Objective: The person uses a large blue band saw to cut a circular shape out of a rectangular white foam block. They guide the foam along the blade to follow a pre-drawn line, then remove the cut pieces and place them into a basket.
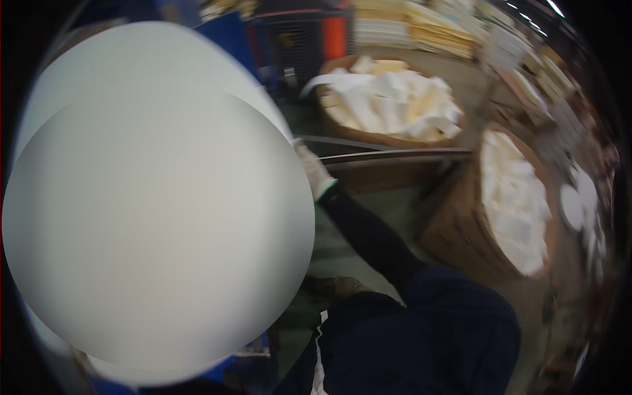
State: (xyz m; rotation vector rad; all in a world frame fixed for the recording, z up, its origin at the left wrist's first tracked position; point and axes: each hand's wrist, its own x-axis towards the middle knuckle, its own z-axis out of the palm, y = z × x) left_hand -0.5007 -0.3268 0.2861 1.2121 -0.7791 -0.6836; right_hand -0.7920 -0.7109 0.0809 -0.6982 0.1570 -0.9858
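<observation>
A large, smooth off-white piece [158, 197] fills the left side of the head view, so close that its kind cannot be told. It hides most of what lies behind it. My right hand [313, 171], in a white glove with a green cuff edge, is at its right edge. The fingers appear closed on that edge, though their tips are partly hidden by the piece. A dark sleeve covers my right arm. My left hand does not show.
A cardboard box [454, 227] full of white and cream scraps [513, 197] stands at the right. Another scrap-filled box [329, 122] is farther off. A metal-edged bar [401, 155] runs between. Behind stand a black and red machine [299, 43] and stacked yellowish sheets [441, 33].
</observation>
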